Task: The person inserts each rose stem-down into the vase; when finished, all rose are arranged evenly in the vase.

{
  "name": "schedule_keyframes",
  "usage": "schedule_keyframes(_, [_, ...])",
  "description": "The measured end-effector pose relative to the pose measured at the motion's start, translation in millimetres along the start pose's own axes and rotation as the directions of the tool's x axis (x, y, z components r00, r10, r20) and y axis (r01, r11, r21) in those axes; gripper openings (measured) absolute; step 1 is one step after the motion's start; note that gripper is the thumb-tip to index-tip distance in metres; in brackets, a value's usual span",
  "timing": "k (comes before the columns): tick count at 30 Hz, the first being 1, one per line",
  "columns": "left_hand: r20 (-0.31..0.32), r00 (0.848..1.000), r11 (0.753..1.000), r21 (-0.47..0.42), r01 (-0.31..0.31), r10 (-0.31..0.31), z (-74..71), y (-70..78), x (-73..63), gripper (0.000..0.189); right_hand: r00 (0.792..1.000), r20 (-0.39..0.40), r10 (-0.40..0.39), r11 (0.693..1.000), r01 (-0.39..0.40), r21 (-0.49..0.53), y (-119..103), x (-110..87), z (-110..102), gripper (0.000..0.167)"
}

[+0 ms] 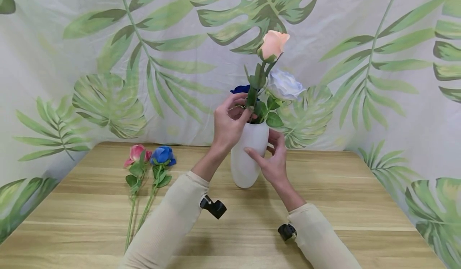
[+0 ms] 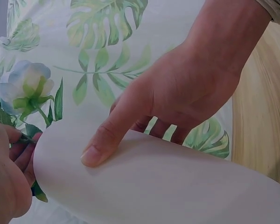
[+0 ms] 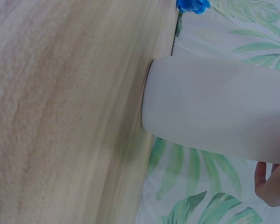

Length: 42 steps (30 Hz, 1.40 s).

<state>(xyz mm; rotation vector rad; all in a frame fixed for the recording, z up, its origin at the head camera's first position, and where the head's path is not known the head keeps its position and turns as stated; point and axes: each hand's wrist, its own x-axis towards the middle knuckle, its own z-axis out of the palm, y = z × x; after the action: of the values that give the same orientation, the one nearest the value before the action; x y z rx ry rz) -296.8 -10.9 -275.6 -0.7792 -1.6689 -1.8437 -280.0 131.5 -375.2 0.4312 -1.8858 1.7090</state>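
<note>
A tall white vase (image 1: 248,157) stands on the table, leaning slightly, with a peach rose (image 1: 273,45), a pale blue-white rose (image 1: 285,85) and a dark blue rose (image 1: 240,89) at its mouth. At the rim, my left hand (image 1: 230,119) pinches the leafy stem under the peach rose between thumb and fingers. My right hand (image 1: 275,161) grips the vase's right side; in the left wrist view its thumb (image 2: 100,147) presses the white wall while the other fingers go behind. The stems' lower ends are hidden inside the vase.
On the left of the wooden table (image 1: 324,205) lie a pink rose (image 1: 137,155) and a blue rose (image 1: 163,155), side by side, their stems running toward the near edge under the left sleeve. A leaf-printed cloth (image 1: 173,61) hangs close behind the table.
</note>
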Motion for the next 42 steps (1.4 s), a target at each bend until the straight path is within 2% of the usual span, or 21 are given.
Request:
schedule_keyframes(9, [0.047,0.999,0.998,0.061,-0.003,0.000,-10.8,-2.2,-3.4,0.036,1.000,-0.003,0.011,1.000,-0.011,0.008,-0.8,-0.3,0.9,0.073])
schedule_keyframes(16, [0.164,0.986,0.990,0.138,-0.017,-0.006,-20.2,-1.1,-3.2,0.060,1.000,0.000,-0.001,1.000,0.001,0.004,0.4,-0.1,0.5,0.073])
schedule_keyframes(19, [0.180,0.984,0.991,0.137,-0.012,-0.013,-21.6,-0.1,-3.0,0.062,1.000,0.004,-0.007,1.000,0.007,0.002,1.0,-0.1,0.2,0.072])
schedule_keyframes(23, [0.144,0.990,0.993,0.118,-0.011,-0.006,-18.7,2.0,-1.4,0.052,1.000,0.003,-0.004,1.000,0.004,0.009,1.4,-0.5,0.3,0.071])
schedule_keyframes(27, [0.068,0.998,0.990,0.137,-0.024,0.014,-15.1,3.9,0.4,0.039,1.000,0.000,-0.003,1.000,0.003,0.003,0.4,-0.5,0.6,0.071])
schedule_keyframes(32, [-0.020,1.000,0.989,0.148,-0.004,0.007,-13.1,4.2,1.7,0.031,1.000,0.001,-0.021,1.000,0.021,-0.005,1.6,-0.8,0.7,0.070])
schedule_keyframes(35, [-0.037,0.999,0.987,0.161,0.006,0.000,-12.9,4.8,1.9,0.032,1.000,0.005,-0.029,1.000,0.030,-0.011,1.0,-0.9,0.5,0.070])
schedule_keyframes(42, [-0.024,1.000,0.983,0.184,0.021,-0.017,-13.2,4.1,1.9,0.027,1.000,0.008,-0.024,1.000,0.025,-0.015,1.0,-0.7,0.1,0.072])
